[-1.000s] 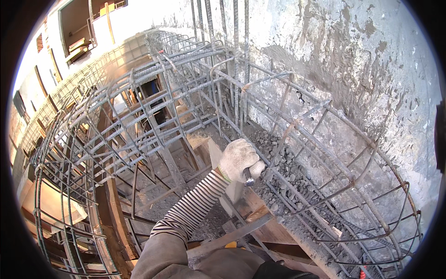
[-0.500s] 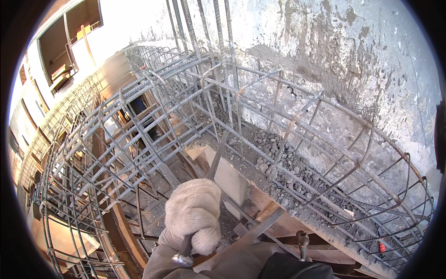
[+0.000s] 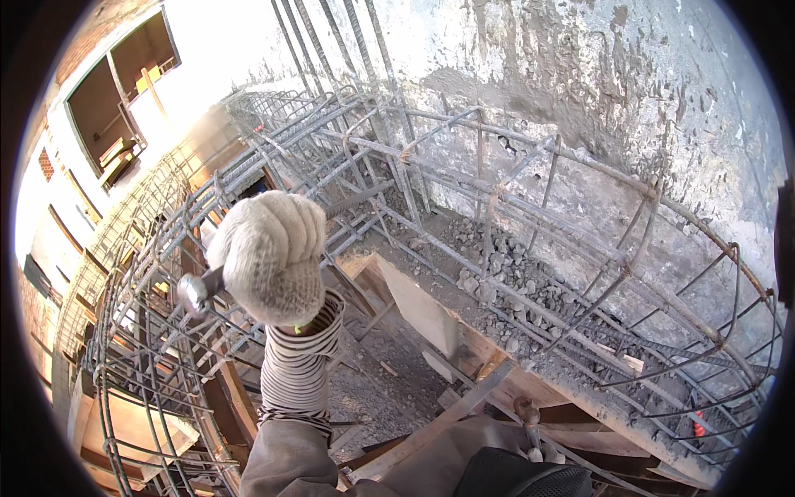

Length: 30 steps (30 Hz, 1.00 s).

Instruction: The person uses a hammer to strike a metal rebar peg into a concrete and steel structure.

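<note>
My left hand (image 3: 269,255), in a knit glove, is raised and fisted around a metal tool (image 3: 195,290) whose head protrudes to the left, above the near-left rebar cage (image 3: 464,207). My right hand is out of view.

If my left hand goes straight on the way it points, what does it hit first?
Probably the rebar cage just beyond the gloved left hand, which is fisted on a metal tool; depth is unclear.
</note>
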Tool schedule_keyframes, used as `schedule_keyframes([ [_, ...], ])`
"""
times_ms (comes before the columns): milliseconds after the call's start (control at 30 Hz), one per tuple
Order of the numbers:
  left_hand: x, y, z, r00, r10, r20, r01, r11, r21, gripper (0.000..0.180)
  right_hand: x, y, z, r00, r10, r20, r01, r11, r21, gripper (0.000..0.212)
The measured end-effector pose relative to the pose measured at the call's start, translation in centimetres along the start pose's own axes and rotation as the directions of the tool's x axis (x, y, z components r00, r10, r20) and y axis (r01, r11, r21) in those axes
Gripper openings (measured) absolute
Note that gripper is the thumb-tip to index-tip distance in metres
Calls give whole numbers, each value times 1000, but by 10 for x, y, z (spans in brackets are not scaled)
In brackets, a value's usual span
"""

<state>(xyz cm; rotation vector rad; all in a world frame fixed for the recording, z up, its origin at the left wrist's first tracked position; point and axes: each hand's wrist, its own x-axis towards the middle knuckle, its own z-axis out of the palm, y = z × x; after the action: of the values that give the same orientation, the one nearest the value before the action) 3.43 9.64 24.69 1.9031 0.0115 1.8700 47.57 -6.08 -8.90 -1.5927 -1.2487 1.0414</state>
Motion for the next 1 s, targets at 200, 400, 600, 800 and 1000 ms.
schedule_keyframes([
  [200,-31,-99,-57,887,-88,-454,223,941,255,21,-2,9,-9,989,-120,-91,122,992,19,63],
  [400,-16,-125,-80,895,-243,-373,416,756,505,15,6,-57,-40,968,-182,173,136,959,250,59],
  [600,18,-118,-56,867,-288,-406,442,821,362,26,30,-128,-19,929,-341,142,286,908,306,71],
  [800,23,-101,-59,968,-147,-204,246,383,891,33,61,-188,17,810,-581,-81,545,693,473,57],
  [1000,31,-95,-53,910,-337,-242,363,362,859,33,66,-380,15,279,-960,-32,603,149,784,39],
])
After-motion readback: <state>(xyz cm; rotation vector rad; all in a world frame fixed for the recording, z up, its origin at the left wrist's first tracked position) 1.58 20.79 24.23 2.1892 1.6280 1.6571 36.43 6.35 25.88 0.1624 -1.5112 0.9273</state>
